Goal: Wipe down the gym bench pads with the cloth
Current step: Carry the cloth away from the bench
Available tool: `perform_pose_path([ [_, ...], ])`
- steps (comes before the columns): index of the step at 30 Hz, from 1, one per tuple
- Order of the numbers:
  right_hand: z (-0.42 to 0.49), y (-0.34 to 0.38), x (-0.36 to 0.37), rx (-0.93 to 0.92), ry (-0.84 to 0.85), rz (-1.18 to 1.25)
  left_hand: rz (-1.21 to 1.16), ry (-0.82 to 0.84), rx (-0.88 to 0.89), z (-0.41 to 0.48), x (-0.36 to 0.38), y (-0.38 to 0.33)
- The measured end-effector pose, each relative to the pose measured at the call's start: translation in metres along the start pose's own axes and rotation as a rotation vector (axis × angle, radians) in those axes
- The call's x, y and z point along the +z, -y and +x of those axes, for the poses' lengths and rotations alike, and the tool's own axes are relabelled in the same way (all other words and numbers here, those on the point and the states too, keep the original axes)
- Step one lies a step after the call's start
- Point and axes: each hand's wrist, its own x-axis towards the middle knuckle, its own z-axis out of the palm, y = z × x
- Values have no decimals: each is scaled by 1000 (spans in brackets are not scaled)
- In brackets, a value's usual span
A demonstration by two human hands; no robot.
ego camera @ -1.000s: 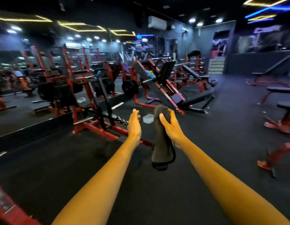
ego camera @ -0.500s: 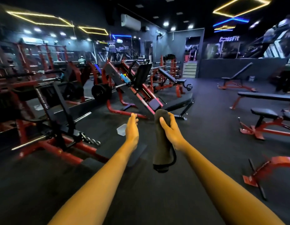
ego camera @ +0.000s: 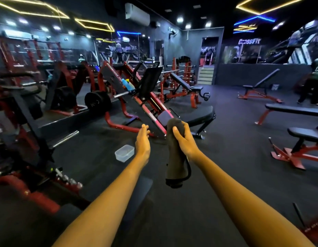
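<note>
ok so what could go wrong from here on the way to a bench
1. The clear container lies on the dark floor ahead, so it could be kicked or tripped on.
2. The cloth hangs long below the right hand, which grips only its top, so the loose end might snag on a red machine frame.

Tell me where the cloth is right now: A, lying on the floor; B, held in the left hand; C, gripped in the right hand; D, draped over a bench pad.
C: the right hand grips the cloth near its top, the rest hanging below, while the left hand is open and holds nothing.
</note>
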Motion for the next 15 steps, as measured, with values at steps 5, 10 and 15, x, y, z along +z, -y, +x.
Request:
perform_pose_path([
  [5, 129, -40, -19, -13, -51, -27, -13, 33, -20, 133, 58, 17],
  [10, 248, -96, -41, -20, -70, -36, -9, 81, -17, 249, 114, 51],
  [15, 368, -162, -61, -9, -25, -10, -1, 33, -25, 365, 163, 95],
])
